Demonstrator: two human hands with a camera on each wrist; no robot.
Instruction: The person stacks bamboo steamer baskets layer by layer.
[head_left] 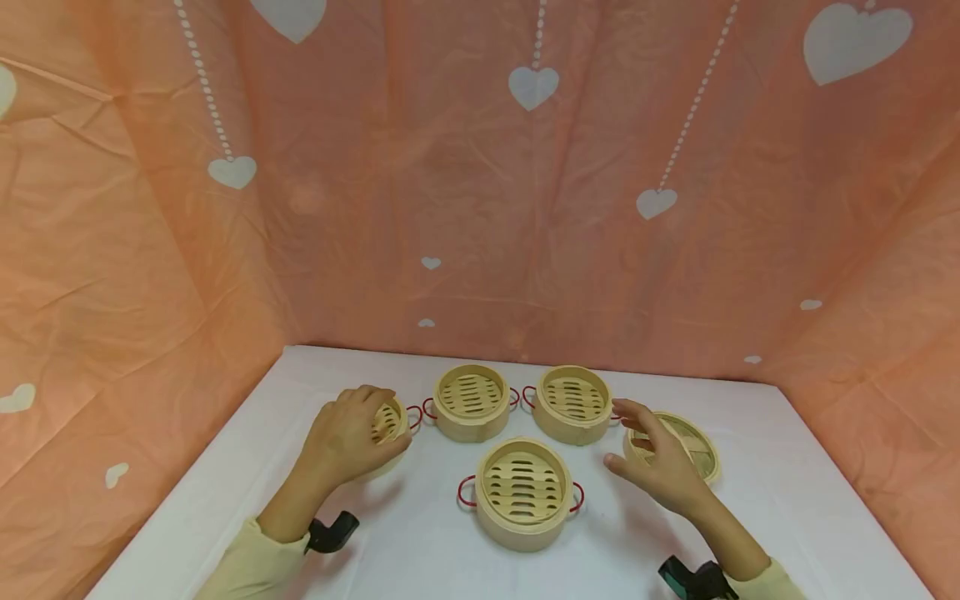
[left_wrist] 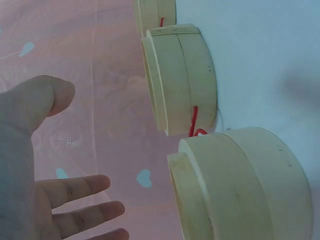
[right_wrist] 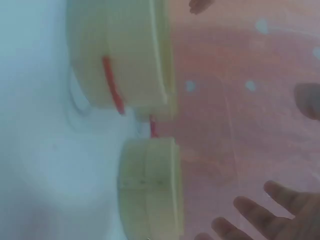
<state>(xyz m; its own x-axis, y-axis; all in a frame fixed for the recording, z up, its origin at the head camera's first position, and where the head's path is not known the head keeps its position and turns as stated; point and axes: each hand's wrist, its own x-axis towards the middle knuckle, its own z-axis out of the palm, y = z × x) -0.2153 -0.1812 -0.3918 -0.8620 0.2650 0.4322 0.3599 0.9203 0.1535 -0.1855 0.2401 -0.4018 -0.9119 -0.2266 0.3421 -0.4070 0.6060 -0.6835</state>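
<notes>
Over the leftmost bamboo steamer basket (head_left: 387, 423) my left hand (head_left: 348, 433) hovers, covering part of its slatted inside and red handle side. In the left wrist view the spread fingers (left_wrist: 80, 190) and thumb stand apart from the nearest basket (left_wrist: 245, 185), holding nothing. My right hand (head_left: 660, 467) is at the right, in front of a round bamboo lid (head_left: 693, 442) and partly hiding it. Its fingers (right_wrist: 255, 215) are loosely spread in the right wrist view, with nothing between them. Between the hands stands the front basket (head_left: 522, 492), upright with red handles at both sides.
Two more slatted steamer baskets stand at the back, one left of centre (head_left: 471, 404) and one right of it (head_left: 573, 406), their red handles close together. All rest on a white table (head_left: 420, 550). A pinkish-orange cloth (head_left: 480, 208) with white hearts walls in the back and sides.
</notes>
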